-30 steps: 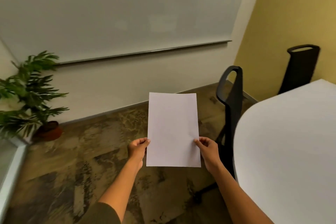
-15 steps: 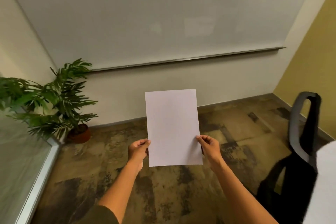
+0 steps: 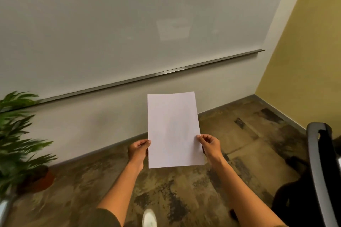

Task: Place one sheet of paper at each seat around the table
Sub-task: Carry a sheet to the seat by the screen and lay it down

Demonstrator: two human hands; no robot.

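Whiteboard (image 3: 129, 24) across the far wall, yellow wall (image 3: 304, 61) to the right, mottled brown floor (image 3: 184, 199) below. Potted plant (image 3: 20, 143) blurred at the left edge; black chair (image 3: 321, 162) at the right edge, back turned this way. No table in view, so no seat to lay anything on yet. Paper (image 3: 174, 131) held out in front at mid-frame, near upright, well above the floor and apart from chair and plant. Left hand (image 3: 138, 151) pinching the left edge low down, thumb on the near face; right hand (image 3: 210, 145) pinching the right edge the same way. Both clamped on the paper, neither free. One sheet or several: cannot tell from the face alone. White shoe tip (image 3: 149, 219) at the bottom, likely mid-step. Risks, judged from here: thin paper gripped only at its lower edges, so the top free to flop or fold with quick walking; possible crease where the thumbs press; a snag on the chair back when turning right toward the table; if more than one sheet, two stuck together going down at a single seat; with the table out of sight, a seat skipped or served twice.
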